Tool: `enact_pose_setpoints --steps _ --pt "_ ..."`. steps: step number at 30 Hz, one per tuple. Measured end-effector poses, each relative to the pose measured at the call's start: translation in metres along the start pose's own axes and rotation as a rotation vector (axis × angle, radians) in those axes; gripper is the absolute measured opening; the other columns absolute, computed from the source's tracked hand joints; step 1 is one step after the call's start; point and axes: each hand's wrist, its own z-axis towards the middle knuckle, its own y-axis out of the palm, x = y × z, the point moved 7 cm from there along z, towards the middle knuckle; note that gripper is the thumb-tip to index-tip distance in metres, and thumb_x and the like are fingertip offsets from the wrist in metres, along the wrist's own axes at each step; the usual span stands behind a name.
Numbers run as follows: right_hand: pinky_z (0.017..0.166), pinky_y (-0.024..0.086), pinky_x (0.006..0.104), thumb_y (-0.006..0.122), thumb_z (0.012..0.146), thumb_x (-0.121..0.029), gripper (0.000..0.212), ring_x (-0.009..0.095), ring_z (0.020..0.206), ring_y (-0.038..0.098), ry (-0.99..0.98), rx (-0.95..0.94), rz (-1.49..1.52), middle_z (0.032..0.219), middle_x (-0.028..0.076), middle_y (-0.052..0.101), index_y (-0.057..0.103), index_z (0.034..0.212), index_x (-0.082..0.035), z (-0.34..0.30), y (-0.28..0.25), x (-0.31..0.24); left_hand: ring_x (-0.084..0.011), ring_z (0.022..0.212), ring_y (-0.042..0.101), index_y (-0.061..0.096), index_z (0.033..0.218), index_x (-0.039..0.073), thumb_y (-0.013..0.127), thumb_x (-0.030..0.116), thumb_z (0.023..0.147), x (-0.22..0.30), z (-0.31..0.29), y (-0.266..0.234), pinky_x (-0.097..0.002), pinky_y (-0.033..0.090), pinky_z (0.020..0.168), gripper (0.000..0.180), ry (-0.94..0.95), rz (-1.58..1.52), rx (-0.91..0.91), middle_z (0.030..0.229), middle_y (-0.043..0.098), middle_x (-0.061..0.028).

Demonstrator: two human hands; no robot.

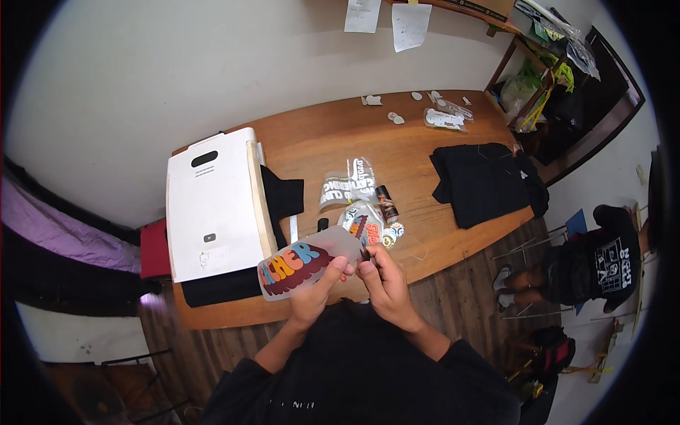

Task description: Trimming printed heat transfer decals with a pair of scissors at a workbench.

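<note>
My left hand (pixel 320 289) pinches a translucent film sheet (pixel 273 289) with colourful block lettering on a dark red backing shape, held above the table's near edge. At the sheet's right end, my right hand (pixel 389 289) is closed with thumb and fingers together. A small dark object (pixel 365 253) shows at its fingertips, too little of it visible to name. Just beyond the hands lie printed film pieces (pixel 350 185), round stickers (pixel 394 231) and a small dark cylinder (pixel 387 203) with an orange pattern.
To the left stands a large white heat press (pixel 216 212), black cloth (pixel 283 198) showing under it. Folded black garments (pixel 482 184) lie on the table's right. Film scraps (pixel 445 119) are scattered at the back. A person (pixel 602 262) is off to the right, near a shelf (pixel 528 85).
</note>
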Motion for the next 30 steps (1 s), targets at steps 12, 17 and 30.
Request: enact_pose_setpoints --steps 12,17,30 --pt "0.058 0.04 0.0251 0.047 0.093 -0.011 0.013 0.011 0.063 0.048 -0.001 0.016 0.012 0.072 0.008 0.054 0.05 0.098 0.001 0.003 0.003 0.004 -0.0165 0.074 0.06 0.051 0.105 -0.001 0.058 -0.006 0.083 -0.004 0.003 -0.004 -0.0279 0.05 0.07 0.023 -0.035 0.034 -0.049 0.087 0.059 -0.0094" --pt "0.056 0.038 0.0241 0.047 0.094 -0.011 0.013 0.009 0.062 0.044 -0.003 0.027 0.009 0.069 0.006 0.051 0.05 0.097 0.0 0.003 0.002 0.005 -0.0111 0.073 0.062 0.058 0.099 -0.002 0.063 0.005 0.084 0.0 0.005 -0.003 -0.0212 0.049 0.064 0.018 -0.025 0.095 -0.023 0.08 0.065 -0.0073" --pt "0.053 0.031 0.0199 0.044 0.095 -0.014 0.016 0.004 0.06 0.036 0.031 0.017 0.024 0.066 -0.002 0.043 0.049 0.094 0.001 0.004 0.003 0.007 -0.0137 0.072 0.062 0.054 0.103 -0.003 0.063 -0.001 0.082 0.007 0.005 -0.005 -0.026 0.051 0.068 0.023 -0.072 0.263 -0.07 0.081 0.063 -0.0086"
